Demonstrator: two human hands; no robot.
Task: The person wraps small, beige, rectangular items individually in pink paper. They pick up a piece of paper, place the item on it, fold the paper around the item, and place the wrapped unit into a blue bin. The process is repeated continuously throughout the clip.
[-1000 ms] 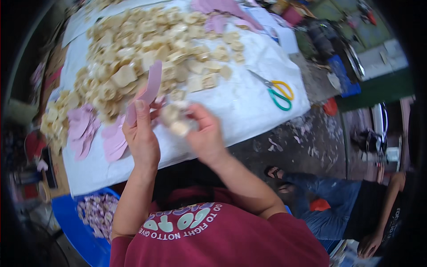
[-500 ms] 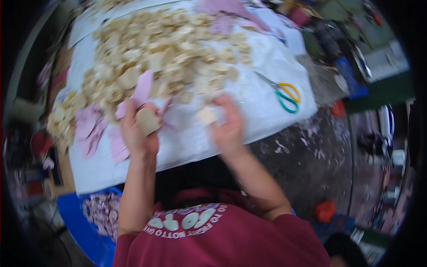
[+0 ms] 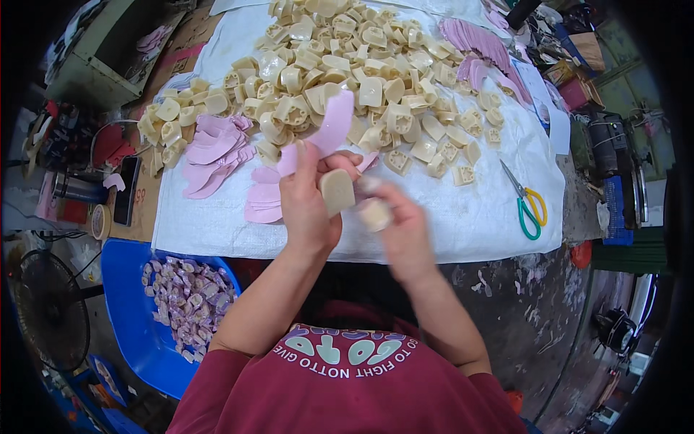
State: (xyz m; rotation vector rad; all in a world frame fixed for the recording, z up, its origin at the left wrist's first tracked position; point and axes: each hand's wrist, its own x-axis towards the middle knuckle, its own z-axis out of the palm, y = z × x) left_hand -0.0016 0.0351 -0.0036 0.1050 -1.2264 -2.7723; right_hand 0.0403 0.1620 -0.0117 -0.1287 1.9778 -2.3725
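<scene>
My left hand (image 3: 305, 211) is closed on a cream plastic heel block (image 3: 337, 192) and a curved pink strip (image 3: 334, 124) that sticks up above the fingers. Just to its right, my right hand (image 3: 406, 230), blurred by motion, grips a second cream heel block (image 3: 375, 215). A small gap separates the two blocks. Below and left of the left hand's fingers lie a few pink strips (image 3: 263, 199), with a larger stack of pink pieces (image 3: 215, 153) farther left. Beyond both hands spreads a big heap of cream heel blocks (image 3: 370, 92).
Scissors (image 3: 526, 201) with green and yellow handles lie on the white sheet (image 3: 463, 224) at the right. More pink strips (image 3: 477, 45) sit at the back right. A blue basin (image 3: 130, 318) of purple-covered blocks stands lower left, near a black fan (image 3: 50, 311).
The view has shifted, so the table appears farther right and the basin shows more. My right hand has come closer to my left with its heel block. Both hands keep their hold.
</scene>
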